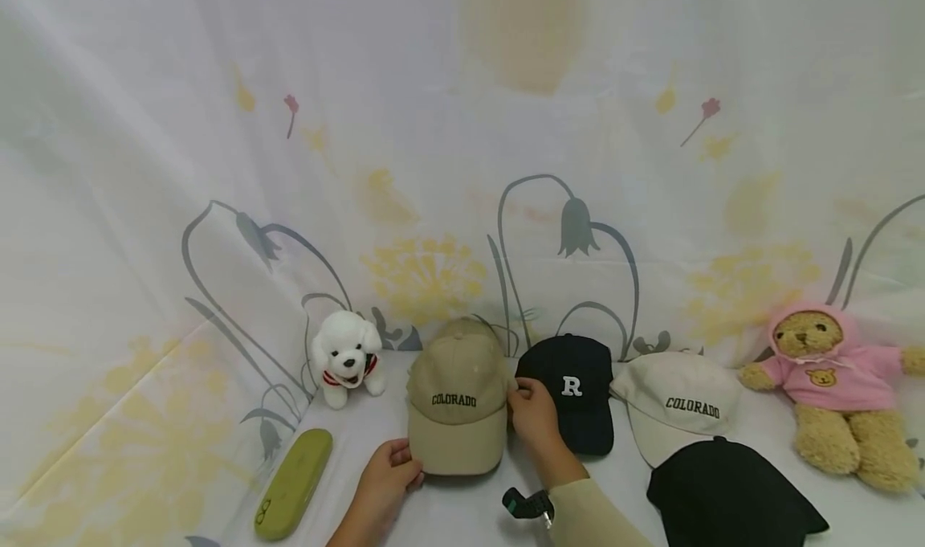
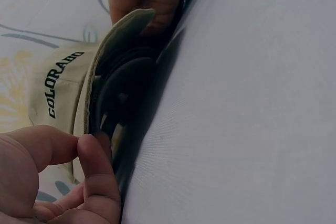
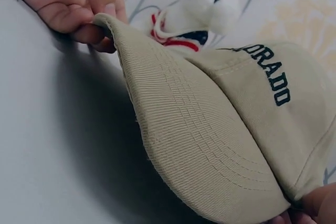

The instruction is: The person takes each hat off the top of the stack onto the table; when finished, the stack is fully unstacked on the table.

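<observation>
I observe the left hand (image 1: 390, 468) and right hand (image 1: 536, 412) pinching the tan cap (image 1: 458, 386); likely light, soft-crowned; hold by its stiffer brim (image 1: 457, 449).

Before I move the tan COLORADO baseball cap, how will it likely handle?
Likely light for its size: the tan COLORADO baseball cap appears to be cloth. Its brim, row-stitched and smoothly curved between left hand and right hand, looks fairly stiff. The seamed cloth crown may dent if squeezed.
</observation>
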The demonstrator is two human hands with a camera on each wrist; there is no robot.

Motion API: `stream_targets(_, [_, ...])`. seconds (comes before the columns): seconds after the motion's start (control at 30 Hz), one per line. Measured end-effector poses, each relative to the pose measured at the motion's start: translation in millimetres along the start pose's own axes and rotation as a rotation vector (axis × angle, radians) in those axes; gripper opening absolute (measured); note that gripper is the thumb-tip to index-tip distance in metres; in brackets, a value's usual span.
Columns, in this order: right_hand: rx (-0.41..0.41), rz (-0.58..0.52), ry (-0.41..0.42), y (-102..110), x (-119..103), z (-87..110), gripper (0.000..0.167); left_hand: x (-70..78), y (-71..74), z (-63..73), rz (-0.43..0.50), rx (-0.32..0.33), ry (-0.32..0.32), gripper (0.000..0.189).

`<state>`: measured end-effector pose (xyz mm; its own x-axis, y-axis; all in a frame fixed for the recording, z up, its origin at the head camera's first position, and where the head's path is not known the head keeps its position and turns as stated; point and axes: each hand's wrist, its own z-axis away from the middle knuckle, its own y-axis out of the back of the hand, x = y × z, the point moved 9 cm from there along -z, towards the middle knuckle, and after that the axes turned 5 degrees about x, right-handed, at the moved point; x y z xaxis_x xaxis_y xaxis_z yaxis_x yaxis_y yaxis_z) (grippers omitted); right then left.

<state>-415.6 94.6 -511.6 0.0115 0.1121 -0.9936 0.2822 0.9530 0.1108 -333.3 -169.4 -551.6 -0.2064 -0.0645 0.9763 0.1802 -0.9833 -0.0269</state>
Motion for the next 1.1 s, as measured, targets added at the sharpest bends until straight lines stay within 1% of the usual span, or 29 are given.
stream_targets(0.17, [-0.002,-0.013,-0.018,4.5,0.7,7.8,0.033,-5.5,0.8,4.8,-0.021,-0.001,0.048,0.055])
stream_targets(0.33, [-0.006,-0.024,-0.019,8.8,0.1,13.7,0.033,-6.5,0.9,11.6,-0.055,-0.009,0.064,0.055])
stream_targets(0.53, [-0.017,-0.054,-0.031,12.3,0.5,23.0,0.031,-10.2,4.5,19.0,-0.111,0.003,0.09,0.057])
stream_targets(0.63, [-0.009,-0.062,-0.027,14.7,-0.7,27.9,0.031,-9.6,5.7,23.2,-0.149,0.001,0.087,0.058])
stream_targets(0.77, [0.003,-0.072,-0.024,19.4,-1.1,34.3,0.031,-7.7,6.1,30.2,-0.172,-0.017,0.087,0.056])
stream_targets(0.97, [0.016,-0.096,-0.049,28.9,-0.8,45.5,0.03,-6.1,3.5,40.0,-0.139,-0.054,0.088,0.055])
stream_targets(1.1, [0.013,-0.111,-0.069,36.8,-0.1,51.1,0.032,-3.3,-0.5,46.3,-0.163,-0.101,0.056,0.057])
